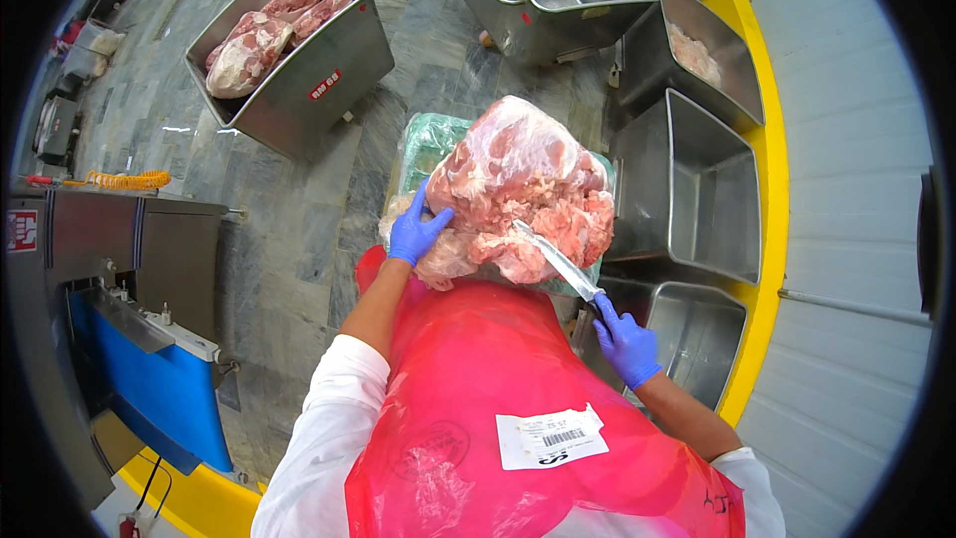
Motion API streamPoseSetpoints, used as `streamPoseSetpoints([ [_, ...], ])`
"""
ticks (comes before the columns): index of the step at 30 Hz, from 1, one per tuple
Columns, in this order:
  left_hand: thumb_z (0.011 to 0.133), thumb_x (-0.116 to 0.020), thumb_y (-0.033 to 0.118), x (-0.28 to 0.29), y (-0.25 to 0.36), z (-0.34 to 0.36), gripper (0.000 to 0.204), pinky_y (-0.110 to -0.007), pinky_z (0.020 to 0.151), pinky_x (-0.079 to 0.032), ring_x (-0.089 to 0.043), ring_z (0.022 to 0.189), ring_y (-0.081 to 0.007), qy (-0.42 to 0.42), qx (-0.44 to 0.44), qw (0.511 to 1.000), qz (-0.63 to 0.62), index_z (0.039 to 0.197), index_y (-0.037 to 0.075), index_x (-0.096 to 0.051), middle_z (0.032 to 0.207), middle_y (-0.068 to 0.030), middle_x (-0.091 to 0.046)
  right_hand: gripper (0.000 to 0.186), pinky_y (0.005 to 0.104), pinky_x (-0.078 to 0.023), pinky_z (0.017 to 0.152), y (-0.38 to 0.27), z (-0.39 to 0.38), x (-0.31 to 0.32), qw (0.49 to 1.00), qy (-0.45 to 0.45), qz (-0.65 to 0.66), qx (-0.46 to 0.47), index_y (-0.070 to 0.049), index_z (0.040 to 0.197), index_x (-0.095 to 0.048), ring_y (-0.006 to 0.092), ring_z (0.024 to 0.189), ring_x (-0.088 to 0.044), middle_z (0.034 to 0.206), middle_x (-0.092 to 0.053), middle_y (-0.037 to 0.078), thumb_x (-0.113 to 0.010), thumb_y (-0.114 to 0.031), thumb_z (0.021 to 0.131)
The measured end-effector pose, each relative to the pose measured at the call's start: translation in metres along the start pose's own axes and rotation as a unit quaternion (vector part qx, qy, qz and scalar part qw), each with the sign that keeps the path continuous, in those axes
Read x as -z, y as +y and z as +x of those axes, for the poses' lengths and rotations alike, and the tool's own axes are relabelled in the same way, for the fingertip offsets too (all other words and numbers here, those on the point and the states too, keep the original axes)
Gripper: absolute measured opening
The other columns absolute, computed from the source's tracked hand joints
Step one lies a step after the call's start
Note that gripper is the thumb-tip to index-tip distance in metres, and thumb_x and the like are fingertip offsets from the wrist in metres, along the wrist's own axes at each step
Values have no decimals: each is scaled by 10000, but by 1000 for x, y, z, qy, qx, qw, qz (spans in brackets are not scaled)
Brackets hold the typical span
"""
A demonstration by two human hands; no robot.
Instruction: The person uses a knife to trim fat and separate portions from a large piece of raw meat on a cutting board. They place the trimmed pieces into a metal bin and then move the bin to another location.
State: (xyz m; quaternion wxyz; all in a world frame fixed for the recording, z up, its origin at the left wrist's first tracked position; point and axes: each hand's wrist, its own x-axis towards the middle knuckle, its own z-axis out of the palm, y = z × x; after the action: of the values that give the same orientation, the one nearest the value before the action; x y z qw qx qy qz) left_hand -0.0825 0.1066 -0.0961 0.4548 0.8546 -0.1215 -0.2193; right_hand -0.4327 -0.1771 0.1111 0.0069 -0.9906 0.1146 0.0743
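The big cut of meat point(518, 154) sits on a green surface point(430, 139), filling most of it and leaving the far-left corner in sight. To my left the floor point(304, 259) opens wide; to the right, steel bins point(749, 204) crowd close, backed by a yellow strip point(776, 169). The left hand point(418, 232) lies spread against the meat's left side; the right hand point(627, 342) grips a knife point(560, 257), blade over the meat's near side. The far-left bin point(351, 48) holds several meat pieces point(249, 55); a far-right one holds pale scraps point(694, 55).
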Motion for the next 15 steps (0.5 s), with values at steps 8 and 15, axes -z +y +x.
streamPoseSetpoints([
  [8,888,-787,591,3,2,-3,960,-463,903,-574,-742,1027,-356,-7,20,1000,16,1677,272,-344,1127,-176,-767,590,478,-503,483,-13,-15,-43,996,45,73,-33,-270,1584,-516,314,528,-599,758,-596,108,-672,-374,1024],
  [15,874,-743,683,2,-1,-4,1019,-510,970,-560,-712,1144,-451,-19,20,999,21,1690,274,-291,1250,-224,-748,585,489,-571,600,-33,-22,-68,972,64,212,-82,-255,1573,-525,361,697,-712,888,-717,135,-682,-352,1018],
])
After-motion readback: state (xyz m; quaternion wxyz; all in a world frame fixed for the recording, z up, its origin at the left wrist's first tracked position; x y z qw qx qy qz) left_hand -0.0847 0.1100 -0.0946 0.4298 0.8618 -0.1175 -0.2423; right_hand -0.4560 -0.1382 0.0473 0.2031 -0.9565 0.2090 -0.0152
